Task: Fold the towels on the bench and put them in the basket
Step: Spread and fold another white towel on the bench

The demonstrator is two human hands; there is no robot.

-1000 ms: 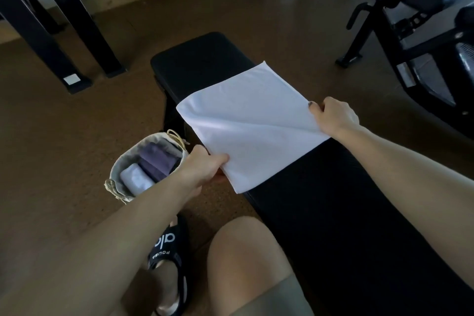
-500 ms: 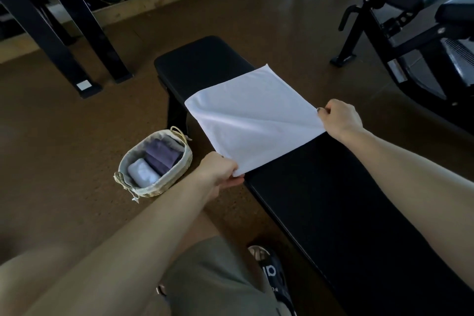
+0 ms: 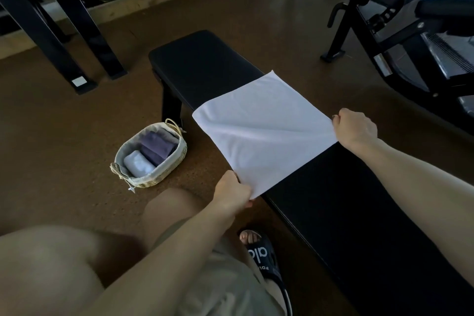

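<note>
White towel [image 3: 261, 133] lies spread across the black bench [image 3: 205, 69], roughly midway along the padded top, with its near corner hanging past the bench's left edge. Each of its two near corners is held by a hand. The left hand [image 3: 232, 191] pinches the nearest corner, the one off the bench edge — the cloth runs out from between thumb and curled fingers [image 3: 245, 191], which are clenched on it. The right hand [image 3: 356, 129] grips the right-hand corner at the far edge of the bench, fist closed round the fabric, knuckles up. Between the two hands the near edge of the towel is pulled fairly straight, and soft creases fan from the right-hand corner across the cloth. The far half lies flat on the padding.

On the brown floor just left of the bench leg stands a small woven basket [image 3: 177, 159] with a cloth lining — inside it sit folded purple towels [image 3: 157, 145] and a rolled white one [image 3: 138, 164], side by side. A knee, beige shorts and a black slide sandal [image 3: 264, 259] show below the arms.
</note>
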